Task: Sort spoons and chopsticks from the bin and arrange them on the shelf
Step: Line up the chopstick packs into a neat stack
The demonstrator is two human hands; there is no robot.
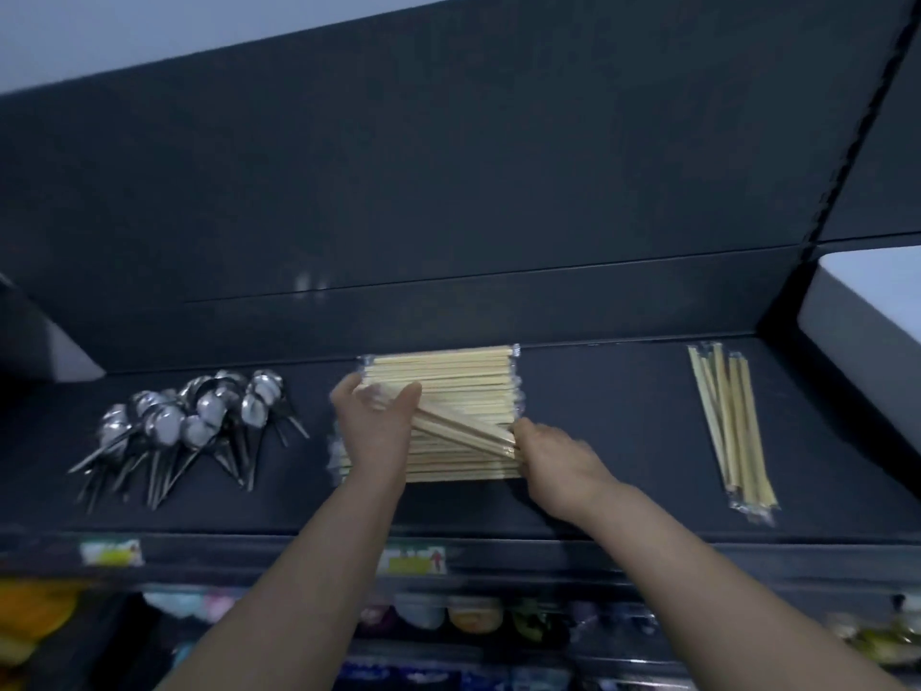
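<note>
Pale wood chopstick stack (458,376) sits mid-shelf (598,441), spoons (189,416) heaped to its left. Head view: left grip (371,416) spread flat, pressing the stack's left end. Right grip (558,461) pinches the right ends of the skewed pairs (463,433) lying on top. Risk: squaring them drags the slick wrappers, and the rows below fan out or slide off the front edge.

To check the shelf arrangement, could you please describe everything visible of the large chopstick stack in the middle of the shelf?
The chopstick stack is a wide block of pale wooden pairs in clear wrappers, lying flat on the dark shelf, sticks running left to right in tidy rows. A few pairs on top lie slanted across the rest. The left hand rests over its left end; the right hand touches the slanted pairs' right ends. Whether either grips is too blurred to tell.
</note>
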